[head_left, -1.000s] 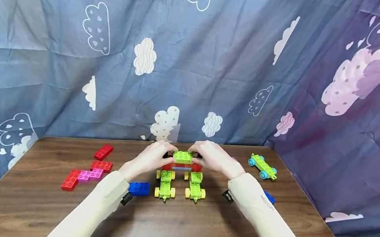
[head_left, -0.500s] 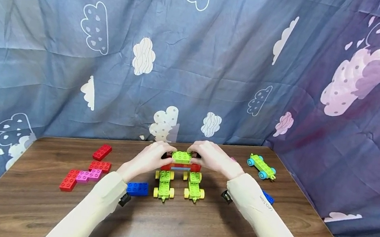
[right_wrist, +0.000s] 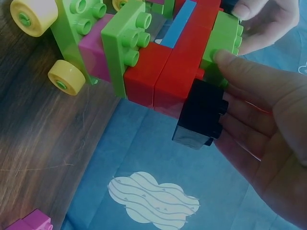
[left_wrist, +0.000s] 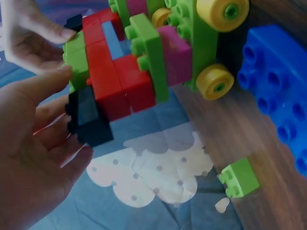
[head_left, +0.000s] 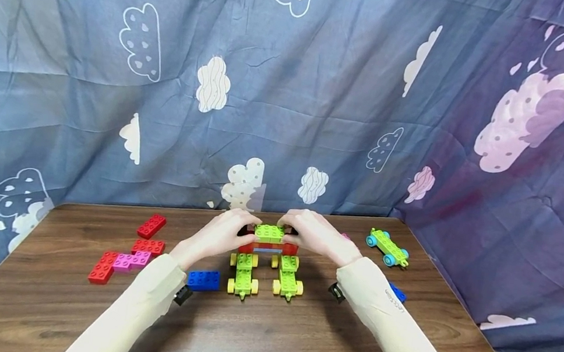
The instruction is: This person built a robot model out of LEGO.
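Note:
A brick model of stacked toy bricks stands on two lime-green wheeled bases with yellow wheels. Its upper part has red bricks, a thin blue piece and lime-green bricks on top. Black bricks stick out at the sides. From the left, my left hand pinches the green top, its thumb on the green face and its fingers behind the black brick. My right hand grips the other end likewise, thumb on green, fingers by another black brick. Some fingertips are hidden.
Left on the wooden table lie red bricks, joined pink bricks and a blue brick. At right are a green car base with blue wheels and a partly hidden blue brick. A patterned curtain hangs behind.
Both hands keep their hold on the top of the brick model, which stays in place. Only the head view has shifted very slightly.

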The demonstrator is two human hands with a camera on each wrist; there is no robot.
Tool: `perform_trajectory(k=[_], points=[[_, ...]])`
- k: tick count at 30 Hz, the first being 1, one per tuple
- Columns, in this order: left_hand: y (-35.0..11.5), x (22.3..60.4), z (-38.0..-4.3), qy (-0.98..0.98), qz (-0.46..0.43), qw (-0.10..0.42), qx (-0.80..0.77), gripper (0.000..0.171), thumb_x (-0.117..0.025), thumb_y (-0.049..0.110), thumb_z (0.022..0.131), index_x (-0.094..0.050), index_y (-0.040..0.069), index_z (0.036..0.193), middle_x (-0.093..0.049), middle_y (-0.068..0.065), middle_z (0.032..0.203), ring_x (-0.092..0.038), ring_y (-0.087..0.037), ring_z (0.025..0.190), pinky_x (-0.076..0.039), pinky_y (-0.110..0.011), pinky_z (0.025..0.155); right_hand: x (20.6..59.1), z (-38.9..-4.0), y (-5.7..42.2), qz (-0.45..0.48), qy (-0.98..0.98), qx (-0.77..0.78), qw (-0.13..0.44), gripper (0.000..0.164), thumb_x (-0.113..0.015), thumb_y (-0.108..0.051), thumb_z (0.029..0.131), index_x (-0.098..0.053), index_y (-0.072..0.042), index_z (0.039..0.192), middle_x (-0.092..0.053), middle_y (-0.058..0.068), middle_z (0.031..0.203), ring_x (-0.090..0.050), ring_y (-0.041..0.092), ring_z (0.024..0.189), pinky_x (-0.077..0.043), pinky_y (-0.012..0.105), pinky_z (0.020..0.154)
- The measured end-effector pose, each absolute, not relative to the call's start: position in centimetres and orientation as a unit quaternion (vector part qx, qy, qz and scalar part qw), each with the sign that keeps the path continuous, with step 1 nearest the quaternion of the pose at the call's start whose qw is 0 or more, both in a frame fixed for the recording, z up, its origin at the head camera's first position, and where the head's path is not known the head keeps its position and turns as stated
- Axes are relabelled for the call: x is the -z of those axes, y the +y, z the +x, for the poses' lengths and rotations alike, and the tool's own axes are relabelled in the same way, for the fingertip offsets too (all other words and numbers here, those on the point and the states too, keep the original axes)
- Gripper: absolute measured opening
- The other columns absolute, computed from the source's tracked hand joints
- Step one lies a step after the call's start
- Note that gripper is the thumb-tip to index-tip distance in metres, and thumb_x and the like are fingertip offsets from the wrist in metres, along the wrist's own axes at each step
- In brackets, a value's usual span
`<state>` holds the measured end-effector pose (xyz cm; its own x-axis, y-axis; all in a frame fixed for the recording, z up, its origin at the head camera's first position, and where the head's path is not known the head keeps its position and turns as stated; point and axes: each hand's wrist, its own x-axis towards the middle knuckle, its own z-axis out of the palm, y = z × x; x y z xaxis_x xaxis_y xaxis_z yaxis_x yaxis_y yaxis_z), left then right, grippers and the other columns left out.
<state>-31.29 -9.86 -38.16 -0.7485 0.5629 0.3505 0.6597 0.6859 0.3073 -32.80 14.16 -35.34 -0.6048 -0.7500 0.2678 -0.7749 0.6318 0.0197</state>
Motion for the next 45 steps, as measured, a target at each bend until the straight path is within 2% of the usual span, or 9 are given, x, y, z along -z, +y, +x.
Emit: perform_trajectory(k=[5,12,21,26,38,45], points=[[-11.2,37.5,-31.0,-0.905,-0.331,0.142,0.225,0.035,-0.069,0.027,0.093,-0.068,0.008,0.122,-0.071,-0.008,0.121,-0.065,-0.024,0.115,-0.052,-0.044,0.099,35.3,-32.8,14.0,0.431,-0.892,-0.043,0.132,0.018,-0.076,-0.019,0.087,-0.073,-0.01,0.102,-0.073,0.004,0.098,-0.069,0.018,0.087,-0.056,0.034,0.079],[-14.1,36.5,-30.2,-0.905,-0.303,0.154,0.255,0.039,-0.071,0.028,0.092,-0.066,0.008,0.125,-0.069,-0.01,0.124,-0.062,-0.029,0.118,-0.048,-0.051,0.103,34.6,-32.9,13.9,0.43,-0.892,-0.04,0.129,0.017,-0.076,-0.019,0.088,-0.072,-0.01,0.102,-0.072,0.004,0.097,-0.068,0.018,0.087,-0.056,0.035,0.078],[-18.1,36.7,-29.5,-0.91,-0.301,0.185,0.215,0.027,-0.075,0.021,0.088,-0.071,0.004,0.109,-0.075,-0.01,0.104,-0.07,-0.026,0.098,-0.055,-0.046,0.09,34.3,-32.9,14.3,0.425,-0.896,-0.041,0.122,0.018,-0.075,-0.02,0.088,-0.072,-0.009,0.103,-0.071,0.003,0.098,-0.068,0.018,0.087,-0.056,0.034,0.079],[-19.3,37.9,-29.5,-0.919,-0.319,0.133,0.189,0.024,-0.075,0.021,0.087,-0.071,0.005,0.105,-0.076,-0.007,0.099,-0.071,-0.021,0.092,-0.057,-0.042,0.085,34.4,-32.9,14.5,0.422,-0.897,-0.044,0.122,0.018,-0.075,-0.019,0.088,-0.072,-0.009,0.103,-0.071,0.003,0.098,-0.068,0.019,0.087,-0.056,0.034,0.079],[-19.6,41.0,-28.6,-0.938,-0.315,0.0,0.146,0.037,-0.082,0.028,0.08,-0.072,0.005,0.107,-0.075,-0.007,0.102,-0.069,-0.023,0.093,-0.058,-0.041,0.082,34.6,-32.8,14.3,0.42,-0.899,-0.044,0.115,0.019,-0.075,-0.019,0.088,-0.071,-0.009,0.104,-0.071,0.003,0.098,-0.067,0.016,0.087,-0.056,0.034,0.08],[-19.3,42.3,-28.2,-0.937,-0.324,-0.031,0.129,0.035,-0.086,0.026,0.075,-0.073,0.007,0.102,-0.074,-0.006,0.097,-0.067,-0.022,0.091,-0.057,-0.041,0.083,35.1,-32.9,14.2,0.422,-0.899,-0.044,0.109,0.02,-0.075,-0.019,0.089,-0.071,-0.009,0.105,-0.071,0.004,0.099,-0.069,0.019,0.089,-0.056,0.035,0.08]])
